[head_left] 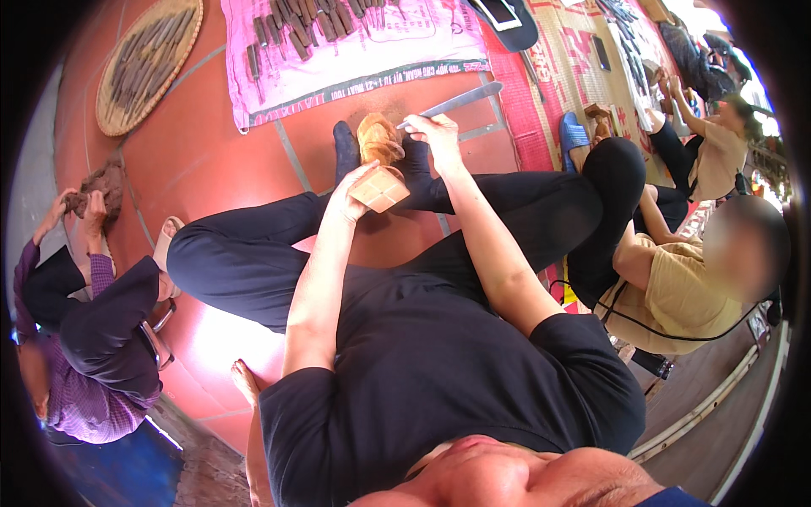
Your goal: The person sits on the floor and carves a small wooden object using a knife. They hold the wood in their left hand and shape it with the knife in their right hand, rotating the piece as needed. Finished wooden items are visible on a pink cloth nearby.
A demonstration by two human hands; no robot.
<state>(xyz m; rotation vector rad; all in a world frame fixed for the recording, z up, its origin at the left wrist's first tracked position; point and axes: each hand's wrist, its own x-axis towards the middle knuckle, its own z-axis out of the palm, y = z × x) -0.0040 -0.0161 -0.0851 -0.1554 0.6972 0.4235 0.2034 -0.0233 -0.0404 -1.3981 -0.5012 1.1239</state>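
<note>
Between my two feet in dark socks (345, 149) a carved wooden figure (379, 139) leans away from me, its square base (380, 188) turned up toward me. My left hand (345, 201) is closed on the side of that base. In my right hand (436, 135) is a long flat grey metal tool (466, 100); its wide end points off to the far right, its narrow end meets or nearly meets the figure's right side. Whether it has a cutting edge or file teeth I cannot make out.
Ahead, a pink printed sack (355, 72) bears rows of wood-handled carving tools (300, 34). More tools lie in a round woven tray (150, 63) at far left. A person in purple (93, 372) handles a brown lump (103, 190) at left. People in beige (693, 287) sit at right, near a blue slipper (572, 135).
</note>
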